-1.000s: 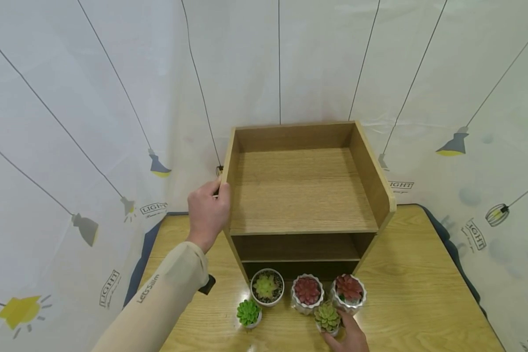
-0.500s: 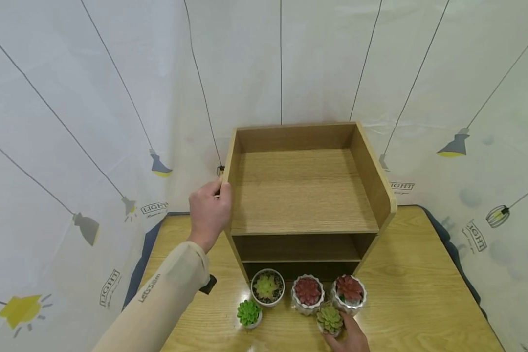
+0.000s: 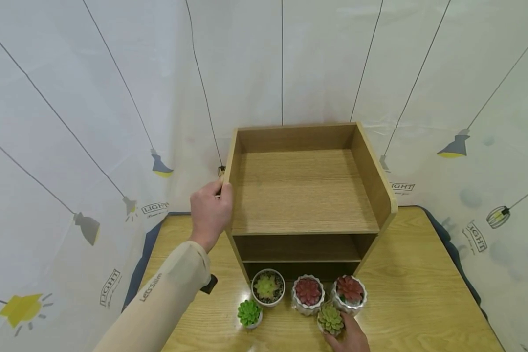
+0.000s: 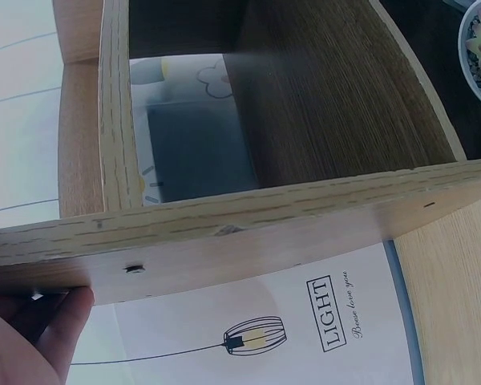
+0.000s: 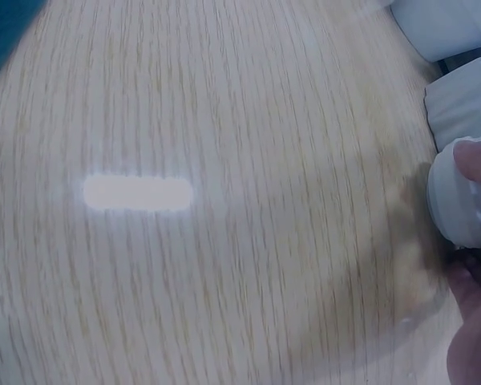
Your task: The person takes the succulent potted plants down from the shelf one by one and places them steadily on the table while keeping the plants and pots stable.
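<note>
My left hand (image 3: 210, 212) grips the left side panel of a wooden shelf unit (image 3: 305, 190) near its top edge. In the left wrist view, finger and thumb tips press against that panel (image 4: 248, 257). With my right hand (image 3: 351, 337) I hold a small potted green succulent (image 3: 330, 319) by its white pot (image 5: 457, 196), low over the table or on it; I cannot tell which. Just behind it stand two red succulents in fluted silvery-white pots, the left one (image 3: 308, 291) and the right one (image 3: 349, 292).
Left of these, a yellow-green succulent (image 3: 267, 287) in a round white pot and a small bright green one (image 3: 249, 313) stand before the shelf. The wooden table (image 3: 422, 293) meets a lamp-printed backdrop (image 3: 317, 63) on its far sides.
The small succulent in my right hand has shifted very slightly to the right and nearer. My left hand keeps its hold on the panel.
</note>
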Demonstrator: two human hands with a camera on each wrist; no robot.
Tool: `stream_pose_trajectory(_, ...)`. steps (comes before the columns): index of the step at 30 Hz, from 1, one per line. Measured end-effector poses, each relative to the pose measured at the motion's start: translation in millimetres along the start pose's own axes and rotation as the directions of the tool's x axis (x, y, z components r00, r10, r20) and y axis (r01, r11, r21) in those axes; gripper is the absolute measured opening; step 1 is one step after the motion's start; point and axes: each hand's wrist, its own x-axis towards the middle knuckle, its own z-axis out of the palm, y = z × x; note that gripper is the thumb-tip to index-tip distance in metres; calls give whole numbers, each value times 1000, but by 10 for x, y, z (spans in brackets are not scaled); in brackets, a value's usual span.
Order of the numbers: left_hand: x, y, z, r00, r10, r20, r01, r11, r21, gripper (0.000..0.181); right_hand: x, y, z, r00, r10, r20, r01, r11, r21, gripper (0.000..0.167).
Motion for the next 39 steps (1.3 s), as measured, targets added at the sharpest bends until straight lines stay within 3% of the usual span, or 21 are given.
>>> stream_pose_trajectory(17,12,12,24,1000,-1,-3,1,1000,-10,31,32,-52,-11,993,111,43,-112,994,6,66)
stream_pose_trajectory(29,1,-4,52,1000,3,-2,-3,1000,-4,32,53,-18,-57,996,69,49,-70,997,23,64)
stream_pose_trajectory(39,4,4,36,1000,-7,-7,7,1000,-9,31,102,72,-192,987,48,154,-51,999,10,62)
